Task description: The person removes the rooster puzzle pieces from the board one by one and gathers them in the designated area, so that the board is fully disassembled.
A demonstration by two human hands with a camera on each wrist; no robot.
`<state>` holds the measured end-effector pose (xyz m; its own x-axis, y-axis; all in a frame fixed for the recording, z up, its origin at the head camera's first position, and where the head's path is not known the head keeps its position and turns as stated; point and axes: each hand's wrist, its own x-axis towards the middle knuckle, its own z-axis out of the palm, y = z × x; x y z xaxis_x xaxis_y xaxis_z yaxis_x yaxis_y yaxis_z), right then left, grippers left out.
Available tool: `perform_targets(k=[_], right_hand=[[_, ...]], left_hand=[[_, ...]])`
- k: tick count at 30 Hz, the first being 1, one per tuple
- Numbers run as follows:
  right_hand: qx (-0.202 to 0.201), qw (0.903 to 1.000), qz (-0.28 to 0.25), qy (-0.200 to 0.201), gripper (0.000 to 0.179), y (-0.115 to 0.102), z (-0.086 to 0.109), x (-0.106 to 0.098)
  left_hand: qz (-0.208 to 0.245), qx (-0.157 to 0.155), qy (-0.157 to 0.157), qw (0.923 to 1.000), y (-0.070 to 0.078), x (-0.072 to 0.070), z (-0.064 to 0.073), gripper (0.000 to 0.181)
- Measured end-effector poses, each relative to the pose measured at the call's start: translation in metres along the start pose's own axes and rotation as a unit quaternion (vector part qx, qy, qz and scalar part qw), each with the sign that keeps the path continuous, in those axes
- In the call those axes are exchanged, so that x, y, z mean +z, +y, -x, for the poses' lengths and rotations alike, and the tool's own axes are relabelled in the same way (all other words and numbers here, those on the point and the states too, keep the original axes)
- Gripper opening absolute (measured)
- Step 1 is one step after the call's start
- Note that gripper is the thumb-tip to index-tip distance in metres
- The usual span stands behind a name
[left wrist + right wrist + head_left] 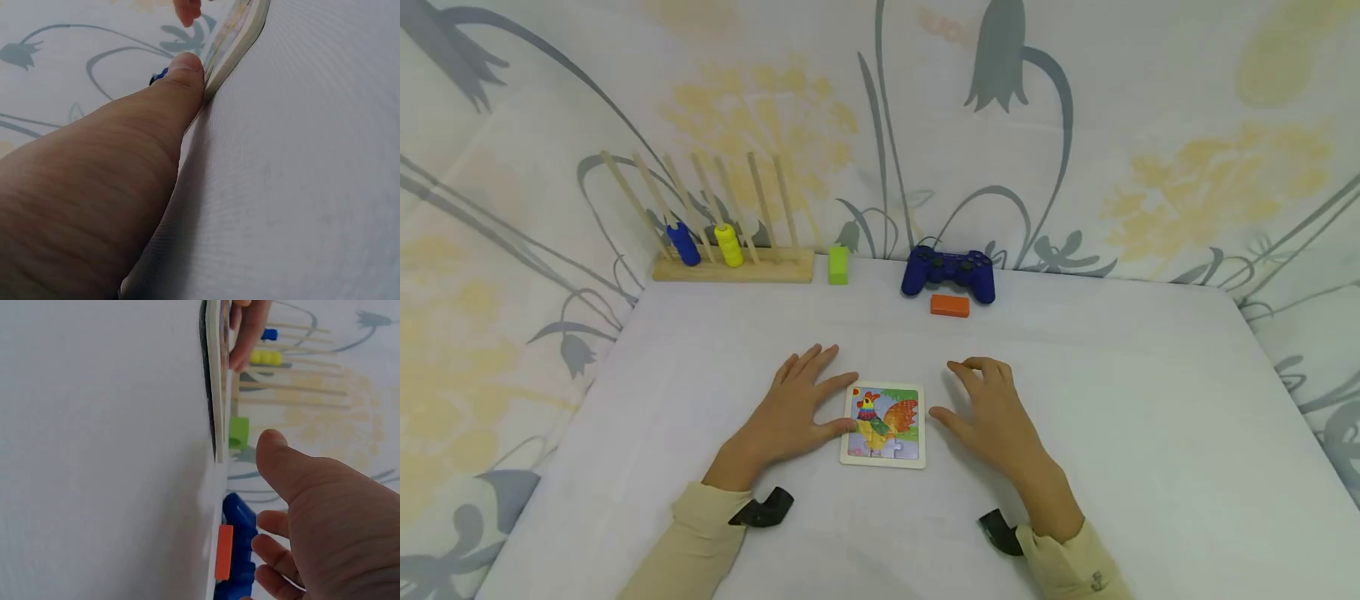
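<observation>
A small square jigsaw puzzle [898,400] with a white frame and a rooster picture lies flat on the white table. On its left side, my left hand [784,423] is spread, with the thumb and index fingertip at the frame's left edge. The left wrist view shows that thumb [181,78] close against the puzzle's rim [247,40]. My right hand [996,421] hovers just off the puzzle's right edge, its fingers loosely bent and nothing held. In the right wrist view a gap separates the right thumb [294,465] from the frame.
A wooden peg rack [760,268] with blue beads [683,243] and yellow beads [728,245] stands at the back left. Beside it is a green block [838,265]. A dark blue game controller [950,268] sits further right, with an orange block [950,306] before it.
</observation>
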<state>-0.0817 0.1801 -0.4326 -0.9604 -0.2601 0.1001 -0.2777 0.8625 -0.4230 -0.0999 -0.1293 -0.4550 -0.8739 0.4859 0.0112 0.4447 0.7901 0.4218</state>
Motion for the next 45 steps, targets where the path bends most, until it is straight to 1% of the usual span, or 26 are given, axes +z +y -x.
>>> perform_targets(k=[4, 7, 10, 13, 16, 20, 28, 33, 39, 45], right_hand=[[-0.019, 0.9994, -0.024, 0.017, 0.056, -0.013, -0.005, 0.004], [-0.037, 0.9982, -0.045, 0.013, 0.047, -0.025, -0.010, 0.006], [-0.040, 0.9971, -0.064, -0.015, 0.040, -0.038, -0.018, 0.009], [-0.034, 0.9949, -0.074, -0.060, 0.034, -0.048, -0.024, 0.014], [-0.031, 0.9917, -0.077, -0.098, 0.034, -0.057, -0.028, 0.020], [-0.037, 0.9890, -0.082, -0.118, 0.032, -0.066, -0.033, 0.025], [-0.032, 0.9897, -0.054, -0.128, 0.031, -0.074, -0.041, 0.023], [-0.029, 0.9873, -0.064, -0.142, 0.029, -0.078, -0.045, 0.019], [-0.025, 0.9860, -0.070, -0.150, 0.027, -0.079, -0.051, 0.020], [-0.002, 0.9818, -0.076, -0.174, 0.031, -0.080, -0.057, 0.021]], left_hand=[[-0.007, 0.007, 0.011, 0.9999, -0.001, 0.001, -0.001, 0.068], [-0.009, 0.010, 0.017, 0.9998, -0.002, 0.000, -0.001, 0.068], [-0.007, 0.011, 0.018, 0.9997, -0.001, 0.000, -0.001, 0.067], [-0.002, 0.013, 0.019, 0.9997, 0.000, -0.001, -0.001, 0.066], [-0.005, 0.016, 0.019, 0.9997, 0.000, -0.003, -0.001, 0.066], [-0.010, 0.016, 0.024, 0.9995, -0.001, -0.004, 0.000, 0.065], [-0.002, 0.022, 0.025, 0.9994, 0.000, -0.002, -0.001, 0.066], [-0.005, 0.022, 0.024, 0.9994, 0.000, -0.001, -0.001, 0.065], [-0.006, 0.017, 0.018, 0.9997, 0.001, -0.001, 0.000, 0.065], [-0.004, 0.019, 0.020, 0.9996, 0.000, -0.001, 0.001, 0.065]])
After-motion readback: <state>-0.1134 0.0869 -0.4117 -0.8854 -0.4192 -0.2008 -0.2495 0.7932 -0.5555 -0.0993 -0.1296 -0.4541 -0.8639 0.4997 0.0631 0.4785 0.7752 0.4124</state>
